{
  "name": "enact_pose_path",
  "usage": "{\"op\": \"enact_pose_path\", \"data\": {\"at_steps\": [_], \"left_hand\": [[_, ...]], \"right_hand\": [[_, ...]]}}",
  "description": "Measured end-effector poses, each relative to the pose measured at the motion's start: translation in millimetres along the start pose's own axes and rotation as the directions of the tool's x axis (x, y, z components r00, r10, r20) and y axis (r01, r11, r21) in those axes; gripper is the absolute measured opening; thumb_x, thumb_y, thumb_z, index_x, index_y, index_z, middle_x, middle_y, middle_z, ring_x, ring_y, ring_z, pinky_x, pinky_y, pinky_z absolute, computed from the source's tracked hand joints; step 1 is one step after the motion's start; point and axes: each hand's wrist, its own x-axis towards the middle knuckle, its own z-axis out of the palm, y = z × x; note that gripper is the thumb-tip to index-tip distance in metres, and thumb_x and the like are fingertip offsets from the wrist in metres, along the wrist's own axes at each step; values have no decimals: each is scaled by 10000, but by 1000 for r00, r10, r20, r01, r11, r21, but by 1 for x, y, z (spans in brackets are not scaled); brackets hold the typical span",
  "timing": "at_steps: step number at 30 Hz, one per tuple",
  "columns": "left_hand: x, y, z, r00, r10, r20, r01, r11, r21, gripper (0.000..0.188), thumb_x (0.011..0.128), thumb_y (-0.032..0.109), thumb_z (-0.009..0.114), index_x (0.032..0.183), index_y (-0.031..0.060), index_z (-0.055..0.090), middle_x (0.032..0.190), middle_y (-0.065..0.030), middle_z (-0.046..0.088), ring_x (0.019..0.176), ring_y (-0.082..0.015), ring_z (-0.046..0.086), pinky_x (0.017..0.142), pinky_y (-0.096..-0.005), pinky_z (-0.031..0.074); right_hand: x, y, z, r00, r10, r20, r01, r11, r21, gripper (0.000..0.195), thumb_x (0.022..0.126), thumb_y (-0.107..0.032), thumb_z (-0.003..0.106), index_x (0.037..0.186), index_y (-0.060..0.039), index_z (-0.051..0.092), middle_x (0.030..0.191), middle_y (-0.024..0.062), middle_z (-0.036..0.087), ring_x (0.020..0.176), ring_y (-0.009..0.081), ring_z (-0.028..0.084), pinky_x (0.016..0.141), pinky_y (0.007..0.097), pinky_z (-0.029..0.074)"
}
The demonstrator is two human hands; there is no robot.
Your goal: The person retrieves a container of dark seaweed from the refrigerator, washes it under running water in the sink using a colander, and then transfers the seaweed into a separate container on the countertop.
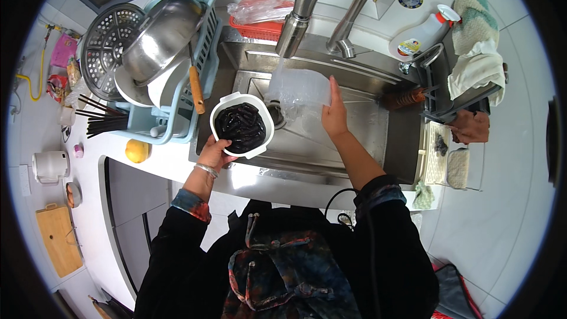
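My left hand (213, 154) grips the rim of a white plastic basket or bowl (268, 129) filled with dark, glossy, elongated pieces (241, 127), over the sink's left front edge. Above the stainless steel sink (363, 119), my right hand (335, 110) holds a translucent plastic container (301, 86), tilted on its side. Water runs from the steel faucet (292, 33) onto this container and splashes below it, near the drain (275, 113).
A light blue dish rack (179, 115) with steel bowls and chopsticks stands left, a yellow fruit (137, 151) before it. Behind the sink lies a red basket (257, 29) with plastic bags. A spray bottle (421, 33) and a dark rack (469, 97) with cloths are at the right.
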Motion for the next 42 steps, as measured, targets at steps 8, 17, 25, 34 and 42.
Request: {"op": "enact_pose_path", "data": {"at_steps": [8,17,25,34,42], "left_hand": [[1,-3,7,1000,2,16,-2,999,-36,434,704,44,525,1115,68,384,987,-117,542,800,-233,595,580,-312,541],[2,-13,-5,1000,26,-3,-26,999,-33,395,712,19,517,1095,64,430,952,-109,570,762,-229,611,585,-326,550],[-2,-9,-4,1000,27,-4,-27,999,-40,457,697,20,522,1133,75,399,921,-92,558,721,-194,605,538,-277,542],[3,-12,6,999,4,45,-3,1000,-12,453,696,44,525,1130,65,394,934,-111,558,708,-198,609,533,-273,543],[3,-16,8,998,-15,65,14,1000,14,440,703,49,538,1123,88,410,939,-75,558,740,-186,602,566,-292,542]], "right_hand": [[31,-10,-29,860,424,284,-315,3,949,382,831,-126,484,1201,-43,434,1220,70,445,1116,152,418,962,265,306],[36,-27,-43,957,251,145,-215,279,936,334,872,-161,399,1168,-18,461,1202,84,454,1117,162,414,962,284,309],[37,-27,-36,998,45,-33,-21,842,538,379,794,-118,480,1157,-9,462,1058,118,534,939,172,528,819,286,418],[40,-72,-68,730,367,576,-536,831,151,443,721,-83,415,1156,-16,461,670,77,574,518,115,525,449,237,446],[41,-88,-93,824,260,503,-276,960,-43,461,715,-110,433,1170,-48,458,695,108,575,535,132,540,494,263,457]]}}
